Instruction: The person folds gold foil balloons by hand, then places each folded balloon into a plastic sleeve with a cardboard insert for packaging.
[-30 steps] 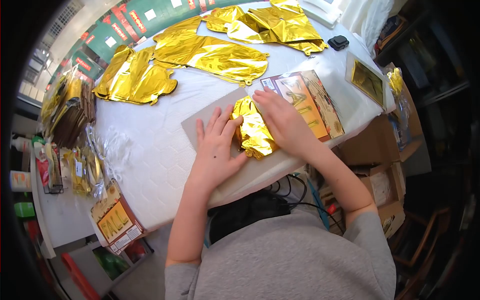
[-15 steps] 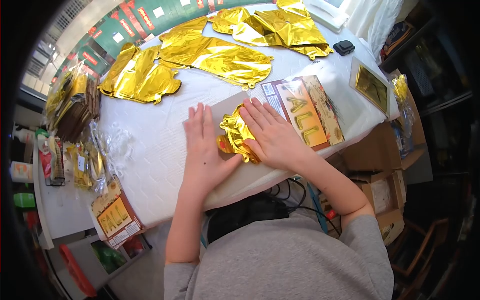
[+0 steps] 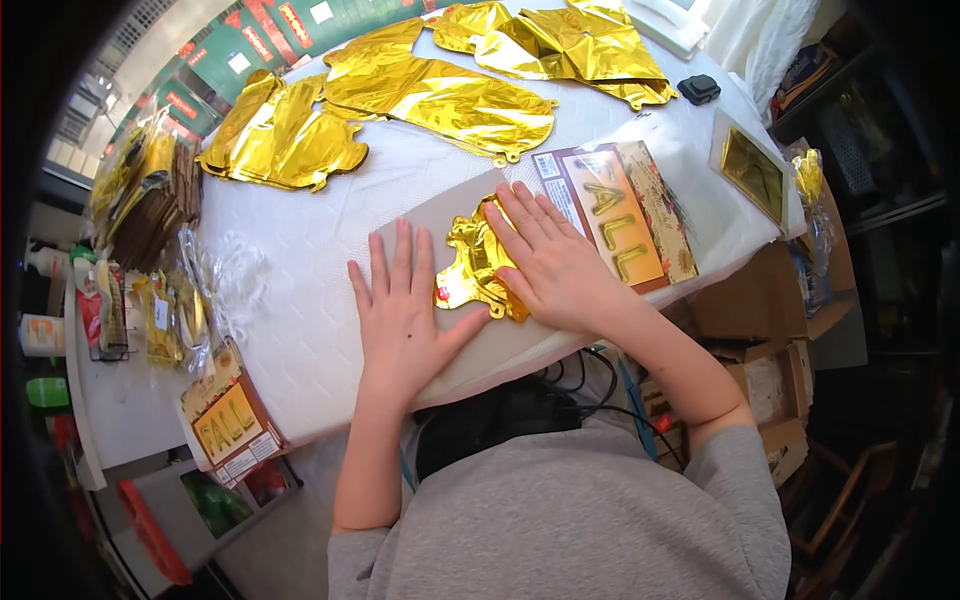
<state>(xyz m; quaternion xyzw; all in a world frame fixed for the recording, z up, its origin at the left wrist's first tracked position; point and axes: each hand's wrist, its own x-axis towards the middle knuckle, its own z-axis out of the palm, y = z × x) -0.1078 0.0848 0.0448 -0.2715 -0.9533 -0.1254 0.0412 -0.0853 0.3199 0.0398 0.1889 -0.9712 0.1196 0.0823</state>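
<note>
A: Fingers – state?
B: Left hand [image 3: 400, 320]: fingers [image 3: 402, 258] are held straight & slightly spread, nothing gripped. The palm is laid flat on the grey card [image 3: 440, 212]. The thumb is angled out toward the folded gold foil piece [image 3: 468, 268], tip just beside its lower edge. Right hand [image 3: 555, 268]: fingers likewise extended, not curled. They are pressed flat on the foil's right part, w/ the tips reaching its top edge.
A: Foil piece – where exactly?
B: It is laid on the grey card, btwn the two hands, partly covered by the right hand. It is crumpled & folded small. The card is set on the white-covered desk [image 3: 300, 260], near the front edge.
A: What's seen beside that?
B: A FALL pack [image 3: 630, 215] is placed just right of the card. Whether the card's corner is touched or overlapped can't be told. Further back, flat gold foil balloons [image 3: 440, 95] are spread across the desk, well apart from the hands. A small black object [image 3: 698, 90] is seen at the far right. A clear packet [image 3: 750, 175] w/ gold inside is set at the right edge.
A: Left side?
B: A second FALL pack [image 3: 230, 425] is hung over the front-left corner. A stack of packets [image 3: 140, 200] is piled at the left edge. A grey shirt [image 3: 570, 520] is seen at the bottom.
</note>
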